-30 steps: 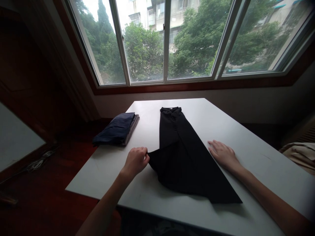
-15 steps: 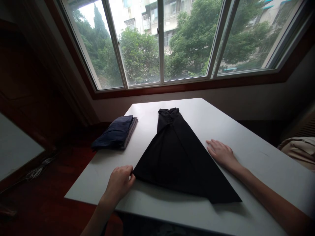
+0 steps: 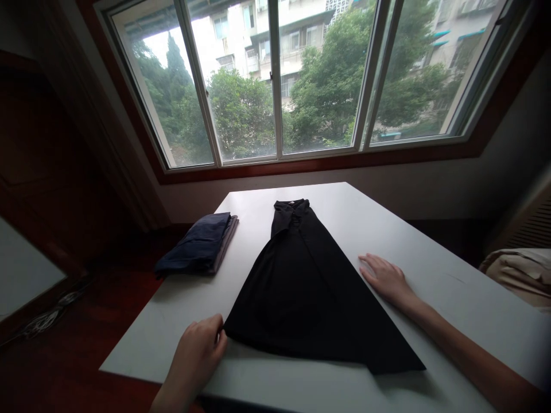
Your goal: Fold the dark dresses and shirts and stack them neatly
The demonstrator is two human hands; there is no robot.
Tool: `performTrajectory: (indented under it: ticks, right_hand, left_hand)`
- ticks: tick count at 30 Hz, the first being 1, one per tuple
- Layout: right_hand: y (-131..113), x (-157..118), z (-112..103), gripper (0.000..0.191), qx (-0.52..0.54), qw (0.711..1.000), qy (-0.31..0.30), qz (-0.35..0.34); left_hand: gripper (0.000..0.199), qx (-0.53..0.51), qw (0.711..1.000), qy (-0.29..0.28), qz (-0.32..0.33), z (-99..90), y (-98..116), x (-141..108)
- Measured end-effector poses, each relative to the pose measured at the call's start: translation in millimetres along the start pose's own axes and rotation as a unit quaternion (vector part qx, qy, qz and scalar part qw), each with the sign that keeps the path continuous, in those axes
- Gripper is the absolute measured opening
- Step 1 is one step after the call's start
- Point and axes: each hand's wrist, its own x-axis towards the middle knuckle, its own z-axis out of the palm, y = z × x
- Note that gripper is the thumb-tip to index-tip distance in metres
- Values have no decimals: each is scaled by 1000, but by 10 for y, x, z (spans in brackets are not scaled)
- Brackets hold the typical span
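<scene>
A long black dress [image 3: 305, 298], narrow at the far end and flared toward the near edge, lies spread on the white table [image 3: 327, 378]. Its near left hem corner is pinched between the thumb and fingers of my left hand [image 3: 200, 347], which is closed low over the tabletop. My right hand [image 3: 385, 278] rests flat on the table just beside the dress's right edge, fingers stretched out and holding nothing. At the far end, the dress's top shows a small pale label and some gathered fabric.
Folded dark blue and greyish clothes [image 3: 196, 244] lie stacked at the table's left edge. Beyond the far edge is a wide window [image 3: 279, 156]. Beige fabric [image 3: 519, 278] sits off to the right. Cables [image 3: 43, 324] lie on the reddish floor at left.
My left hand has drawn the hem corner outward to the left and nearer, so the dress's left side lies flatter and wider. My right hand has stayed in nearly the same spot.
</scene>
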Motion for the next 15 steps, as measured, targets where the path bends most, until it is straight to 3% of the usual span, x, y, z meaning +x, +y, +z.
performTrajectory:
  ticks: [3,6,10,15]
  right_hand:
    - [-70,140,-101,43,85,996,24,-1]
    - [-280,465,-174,37,186,982,20,-13]
    - [-793,1135,-137,23,318,945,-79,15]
    - [-1540,1887,75,9,351,925,-134,62]
  left_hand:
    - [20,-27,999,1,-23,30,-10,-13]
    - [22,-71,997,4,-29,89,-6,-17]
    - [34,-140,989,19,-46,223,2,15]
    - [31,-133,987,83,-39,443,-110,128]
